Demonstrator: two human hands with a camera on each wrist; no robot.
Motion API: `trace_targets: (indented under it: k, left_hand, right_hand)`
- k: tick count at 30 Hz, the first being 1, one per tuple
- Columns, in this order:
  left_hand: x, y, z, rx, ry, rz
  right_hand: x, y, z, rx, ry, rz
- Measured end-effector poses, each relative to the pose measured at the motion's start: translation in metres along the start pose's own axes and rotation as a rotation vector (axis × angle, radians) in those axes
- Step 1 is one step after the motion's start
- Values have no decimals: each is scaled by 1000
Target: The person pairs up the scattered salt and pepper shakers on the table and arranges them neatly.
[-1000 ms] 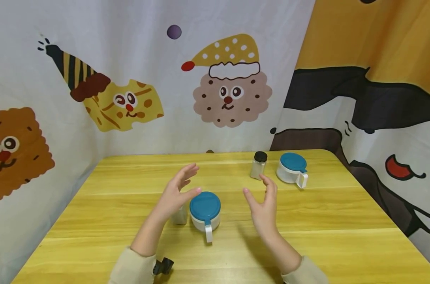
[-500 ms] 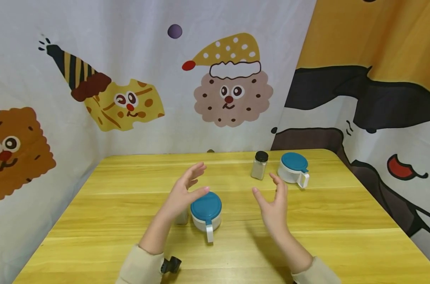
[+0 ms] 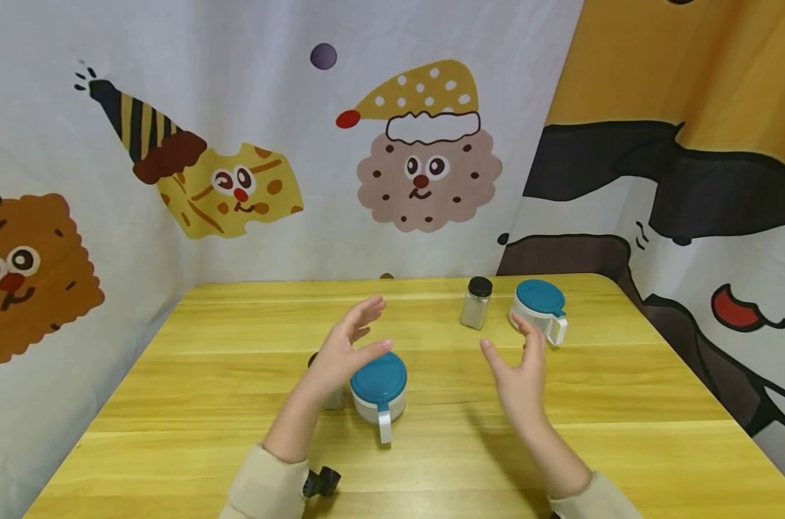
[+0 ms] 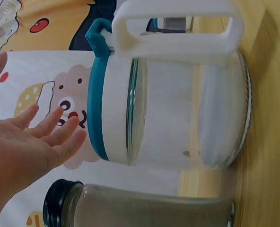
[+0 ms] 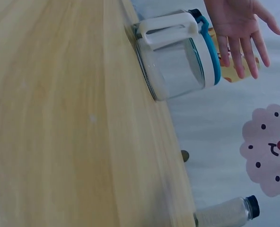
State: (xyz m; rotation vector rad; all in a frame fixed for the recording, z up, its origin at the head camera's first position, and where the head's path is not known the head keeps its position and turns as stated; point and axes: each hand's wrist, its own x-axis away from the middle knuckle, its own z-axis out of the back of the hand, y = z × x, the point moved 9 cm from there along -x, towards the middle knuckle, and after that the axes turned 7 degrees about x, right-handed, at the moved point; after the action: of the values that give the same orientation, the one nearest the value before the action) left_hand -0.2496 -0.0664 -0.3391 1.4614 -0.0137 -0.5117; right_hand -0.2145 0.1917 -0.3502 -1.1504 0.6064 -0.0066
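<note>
Two clear glass jars with blue lids and white handles stand upright on the table: a near jar [image 3: 379,382] at the middle and a far jar [image 3: 540,303] at the back right. My left hand [image 3: 340,357] is held in the air just left of the near jar's lid, fingers spread and holding nothing. Behind that wrist, partly hidden, stands a black-capped shaker bottle [image 4: 149,205]. To the right, my right hand [image 3: 522,378] hovers above the table, thumb and fingers apart, its fingertips overlapping the far jar in the head view.
A second black-capped shaker bottle [image 3: 475,306] stands left of the far jar. The wooden table [image 3: 236,324] ends at a cartoon-printed curtain [image 3: 249,86] at the back and sides. A black device [image 3: 321,481] sits at the left sleeve.
Both hands have drifted to the right, the right one further, so the gap between them is wider. The jars and bottles have stayed in place on the table.
</note>
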Motion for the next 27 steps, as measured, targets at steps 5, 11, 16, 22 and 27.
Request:
trace_targets:
  k: [5, 11, 16, 22, 27]
  left_hand:
    - [-3, 1, -6, -8, -12, 0]
    - [-6, 10, -16, 1, -25, 37]
    - [-3, 32, -25, -3, -34, 54]
    - [-4, 38, -31, -10, -31, 44]
    - [-6, 37, -35, -8, -26, 38]
  right_hand:
    - [-8, 26, 2, 27, 0, -24]
    - [-13, 32, 7, 43, -5, -38]
    - [-15, 29, 12, 43, 6, -19]
    - [-20, 30, 16, 38, 14, -24]
    - [-23, 31, 19, 37, 18, -41]
